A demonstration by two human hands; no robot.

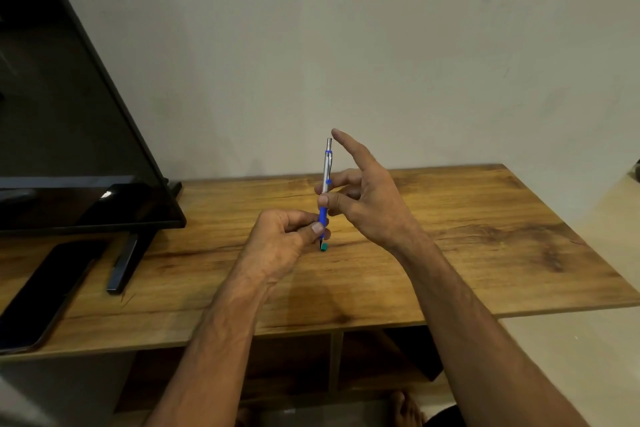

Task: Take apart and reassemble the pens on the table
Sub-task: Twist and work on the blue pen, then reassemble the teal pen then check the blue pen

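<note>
Nearest me, a bare foot (405, 406) shows below the brown wood-grain table (467, 246). A black slab phone (45, 295) lies flat at the table's left front edge. Above mid-table I see the left hand (284, 243), thumb and curled fingers pinching the blue lower grip of the silver-and-blue click pen (328, 166). The pen is held upright, off the surface, with a small teal tip (324, 246) at the bottom. The right hand (367, 201) pinches the silver barrel higher up, index finger straight. A black flat-screen TV (69, 114) stands far left, against a pale wall (415, 45).
</note>
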